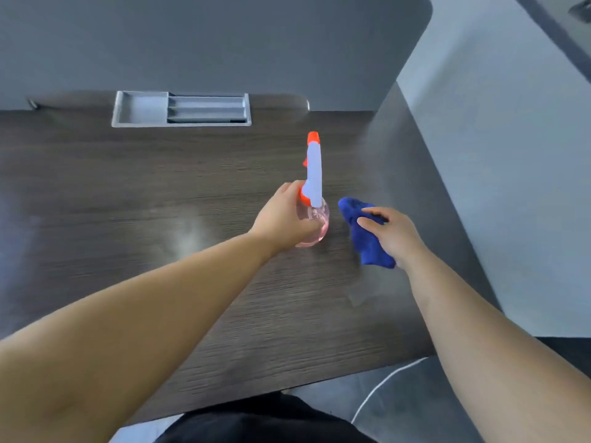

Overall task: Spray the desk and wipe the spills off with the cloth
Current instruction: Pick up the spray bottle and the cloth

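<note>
A spray bottle (314,174) with a clear pinkish body, white head and orange nozzle stands upright on the dark wood-grain desk (128,203), right of centre. My left hand (284,215) is wrapped around its body. Just to the right lies a crumpled blue cloth (367,244), and my right hand (395,233) rests on top of it with fingers curled over the fabric. A faint wet smear (361,295) shows on the desk near the cloth, closer to me.
A grey recessed tray (140,110) with pen slots sits in the desk's far edge. A grey partition (224,43) rises behind the desk. The right desk edge (447,193) borders a pale floor, and a white cable (380,388) runs below the front edge.
</note>
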### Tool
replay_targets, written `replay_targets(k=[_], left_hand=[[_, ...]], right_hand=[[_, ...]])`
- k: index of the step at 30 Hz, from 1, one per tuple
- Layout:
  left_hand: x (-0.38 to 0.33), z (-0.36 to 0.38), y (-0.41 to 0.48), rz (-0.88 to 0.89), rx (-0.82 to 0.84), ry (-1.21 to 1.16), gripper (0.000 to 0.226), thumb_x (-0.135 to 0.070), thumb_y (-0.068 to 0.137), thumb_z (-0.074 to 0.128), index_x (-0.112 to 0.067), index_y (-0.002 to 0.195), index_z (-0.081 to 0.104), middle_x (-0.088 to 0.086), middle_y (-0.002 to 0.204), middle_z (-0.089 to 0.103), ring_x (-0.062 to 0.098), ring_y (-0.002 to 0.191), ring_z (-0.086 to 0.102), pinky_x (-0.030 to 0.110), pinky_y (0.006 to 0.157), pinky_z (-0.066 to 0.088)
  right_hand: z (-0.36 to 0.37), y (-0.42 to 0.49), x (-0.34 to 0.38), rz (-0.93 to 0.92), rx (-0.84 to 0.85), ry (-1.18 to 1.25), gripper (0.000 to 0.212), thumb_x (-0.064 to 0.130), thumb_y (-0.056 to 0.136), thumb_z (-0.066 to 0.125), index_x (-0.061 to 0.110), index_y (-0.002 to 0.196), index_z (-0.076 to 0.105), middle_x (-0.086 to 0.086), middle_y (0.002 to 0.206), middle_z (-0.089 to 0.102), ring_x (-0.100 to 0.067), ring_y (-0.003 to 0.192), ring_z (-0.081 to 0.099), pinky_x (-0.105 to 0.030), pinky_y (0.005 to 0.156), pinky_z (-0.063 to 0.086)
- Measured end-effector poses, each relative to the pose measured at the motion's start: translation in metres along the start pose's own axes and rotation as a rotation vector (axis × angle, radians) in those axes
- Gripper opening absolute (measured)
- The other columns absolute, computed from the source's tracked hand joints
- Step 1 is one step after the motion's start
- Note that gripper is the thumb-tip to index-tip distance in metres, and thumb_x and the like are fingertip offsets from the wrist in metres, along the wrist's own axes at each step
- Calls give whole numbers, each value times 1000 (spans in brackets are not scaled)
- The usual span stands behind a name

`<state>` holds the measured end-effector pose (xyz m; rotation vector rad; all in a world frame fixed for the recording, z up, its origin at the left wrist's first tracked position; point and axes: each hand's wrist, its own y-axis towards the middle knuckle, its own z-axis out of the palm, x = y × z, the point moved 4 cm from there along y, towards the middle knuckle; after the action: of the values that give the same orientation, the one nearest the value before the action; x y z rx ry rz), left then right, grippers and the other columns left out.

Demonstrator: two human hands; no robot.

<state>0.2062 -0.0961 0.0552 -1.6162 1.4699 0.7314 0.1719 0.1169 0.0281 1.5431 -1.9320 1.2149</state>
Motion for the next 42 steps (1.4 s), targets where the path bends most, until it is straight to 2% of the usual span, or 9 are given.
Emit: replay_targets(k=[5, 12, 16, 18, 21, 28, 32, 36, 42], left_hand=[[-19, 4, 59, 1, -73, 89, 43, -31, 79, 66, -22, 118, 51, -3, 116, 50, 16, 101, 53, 29, 87, 43], [-24, 16, 144, -184, -285, 54, 53, -36, 81, 64, -17, 127, 44, 5, 128, 45, 28, 113, 52, 40, 94, 44], [-26, 23, 178, -312, -435, -8, 55, -36, 85, 61, -18, 132, 39, 3, 134, 41, 27, 121, 46, 37, 94, 39], [-27, 30, 191, -344, -492, -51, 56, -36, 86, 60, -19, 134, 38, 2, 138, 39, 26, 124, 43, 33, 88, 37], [-27, 37, 204, -336, -542, -39, 55, -37, 86, 59, -21, 135, 38, 0, 139, 38, 24, 125, 40, 31, 85, 35], [-16, 46, 215, -362, -526, -14, 71, -35, 78, 62, -30, 139, 26, -2, 140, 34, 23, 126, 40, 38, 101, 39], [-20, 46, 226, -389, -576, 0, 68, -32, 78, 66, -26, 136, 32, 0, 136, 36, 25, 120, 44, 38, 90, 45], [-23, 46, 243, -416, -618, 44, 76, -34, 69, 76, -24, 132, 34, 2, 133, 36, 26, 121, 41, 31, 76, 38], [-27, 43, 268, -484, -686, 14, 83, -42, 65, 79, -19, 130, 33, 3, 131, 35, 27, 118, 39, 33, 74, 36]], right_hand=[[-31, 24, -17, 32, -65, 60, 16, 22, 90, 59, 26, 105, 64, 11, 103, 61, -9, 96, 55, -15, 71, 37], [-52, 95, -6, -5, -30, 87, 20, 26, 89, 60, 24, 108, 65, 9, 109, 63, -8, 102, 58, -25, 90, 44], [-54, 140, 20, -99, 39, 56, 17, 23, 90, 60, 27, 107, 62, 21, 94, 57, -2, 93, 53, -11, 77, 36], [-56, 160, 30, -145, 57, 44, 23, 23, 89, 61, 25, 113, 61, 20, 97, 55, -2, 95, 52, -9, 77, 35], [-56, 190, 40, -192, 68, 41, 32, 23, 89, 62, 23, 121, 57, 12, 110, 55, -6, 103, 51, -16, 86, 35], [-48, 241, 49, -221, 108, 19, 40, 23, 88, 63, 24, 126, 50, 6, 122, 55, -14, 115, 51, -30, 100, 40], [-46, 259, 57, -266, 99, -11, 44, 23, 88, 63, 21, 130, 47, 5, 127, 53, -13, 118, 48, -22, 96, 36], [-41, 267, 57, -259, 103, 20, 45, 22, 88, 63, 22, 130, 46, 5, 128, 52, -12, 117, 48, -19, 92, 34], [-36, 263, 52, -248, 140, 39, 46, 21, 89, 61, 22, 132, 44, 8, 126, 52, -7, 111, 47, -18, 90, 33]])
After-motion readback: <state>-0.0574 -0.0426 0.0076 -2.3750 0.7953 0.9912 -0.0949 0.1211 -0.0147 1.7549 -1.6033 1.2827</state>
